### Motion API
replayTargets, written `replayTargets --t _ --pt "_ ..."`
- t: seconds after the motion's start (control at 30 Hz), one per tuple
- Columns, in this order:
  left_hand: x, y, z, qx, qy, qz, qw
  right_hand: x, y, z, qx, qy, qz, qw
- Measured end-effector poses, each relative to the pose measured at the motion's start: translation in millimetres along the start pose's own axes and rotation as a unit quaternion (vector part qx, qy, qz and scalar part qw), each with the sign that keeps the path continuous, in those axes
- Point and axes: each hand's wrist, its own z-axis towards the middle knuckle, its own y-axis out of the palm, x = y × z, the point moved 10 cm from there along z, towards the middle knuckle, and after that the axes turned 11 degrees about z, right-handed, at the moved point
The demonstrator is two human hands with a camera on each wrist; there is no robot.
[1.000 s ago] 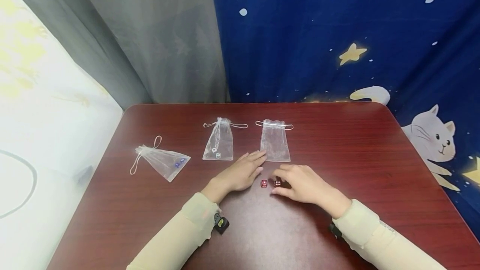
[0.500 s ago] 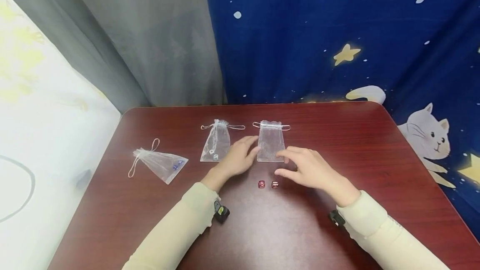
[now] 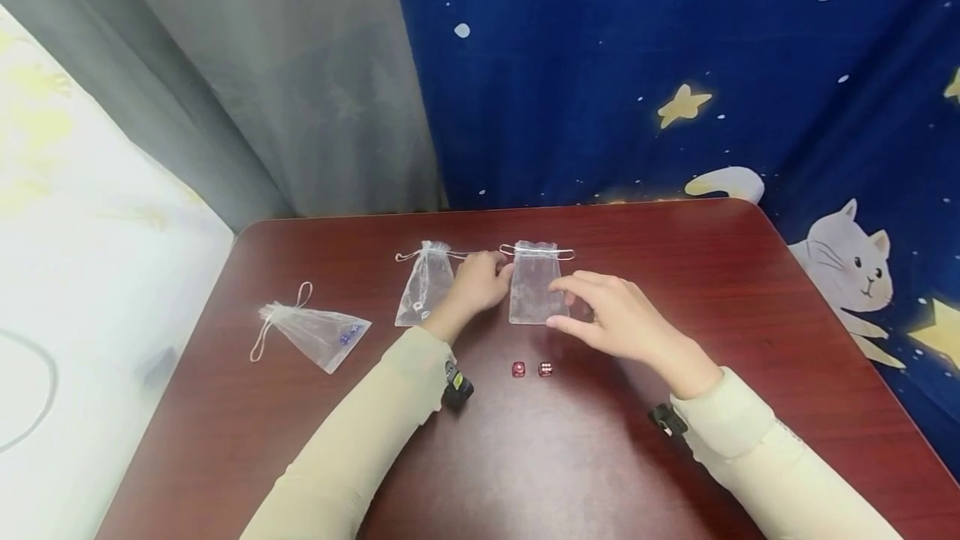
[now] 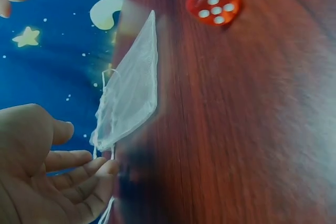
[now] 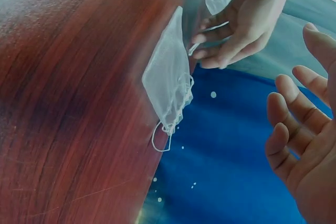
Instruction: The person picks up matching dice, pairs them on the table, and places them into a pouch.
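An empty sheer white drawstring pouch point(image 3: 534, 290) lies flat near the table's far side, its cord across the top. Just left of it is my left hand point(image 3: 478, 283), fingers loosely bent with nothing in them; in the left wrist view its fingertips point(image 4: 107, 169) are right at the pouch's cord end. My right hand point(image 3: 618, 319) hovers at the pouch's lower right side, thumb and fingers apart, holding nothing. The right wrist view shows its relaxed fingers point(image 5: 286, 108) away from the pouch. Two red dice point(image 3: 532, 369) with white pips sit side by side below the pouch.
A second sheer pouch point(image 3: 420, 294) with clear-white dice lies to the left, partly covered by my left hand. Further left, a tilted pouch point(image 3: 311, 333) holds blue dice. The red-brown table point(image 3: 675, 232) ends at grey and blue curtains point(image 3: 562, 73).
My left hand has moved away from me, up beside the empty pouch's top left. My right hand has left the red dice and risen to the pouch's right side. The head view has shifted slightly.
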Motion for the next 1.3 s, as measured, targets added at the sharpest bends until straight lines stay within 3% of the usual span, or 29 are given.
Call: replayTargets --t 0.2,0.43,0.87,1.3 --pt "-0.9 10.3 14.8 -0.014 -0.039 0.010 0.9991 1 -4 0 0.013 -0.002 0.003 1.000" --pt "-4.2 22.5 20.8 -0.036 -0.086 0.019 0.9955 8 -5 -6 0.027 0.003 0.011 1.000" --pt "-9.1 29.8 24.3 -0.038 -0.106 0.011 0.9936 23 -8 -14 0.032 0.023 0.006 0.999" --pt "-6.6 36.5 26.0 -0.027 -0.106 0.015 0.9939 31 -5 -19 0.028 0.031 0.006 0.999"
